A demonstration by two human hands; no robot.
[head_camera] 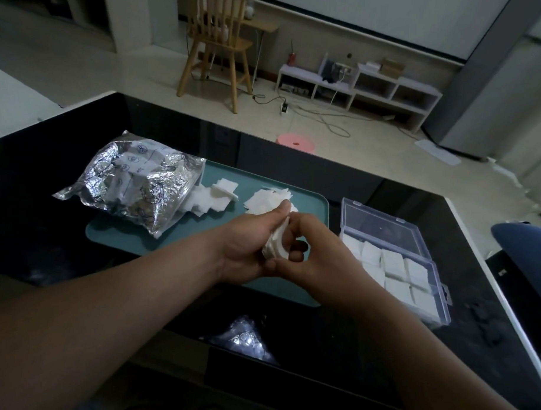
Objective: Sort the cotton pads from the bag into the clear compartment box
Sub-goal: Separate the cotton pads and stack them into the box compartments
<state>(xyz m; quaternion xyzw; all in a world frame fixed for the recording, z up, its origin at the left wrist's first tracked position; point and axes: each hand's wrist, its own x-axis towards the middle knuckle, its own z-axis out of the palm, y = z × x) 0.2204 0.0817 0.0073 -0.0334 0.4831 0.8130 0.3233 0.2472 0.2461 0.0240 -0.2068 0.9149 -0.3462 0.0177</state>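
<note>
On the dark surface (49,166), a teal tray (124,239) lies beneath the hands, with the foil bag (135,181) to their left and the clear compartment box (382,227), partly filled, to their right. The left hand (246,253) and right hand (318,258) grip a small stack of cotton pads (275,243) between them, fingers curled.

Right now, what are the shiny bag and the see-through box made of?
The bag looks like thin silver foil film, maybe plastic-backed: it is mirror-shiny and crumpled into sharp creases. The compartment box seems hard clear plastic, glossy: the dark table shows through its open lid, and its edges are straight.
</note>
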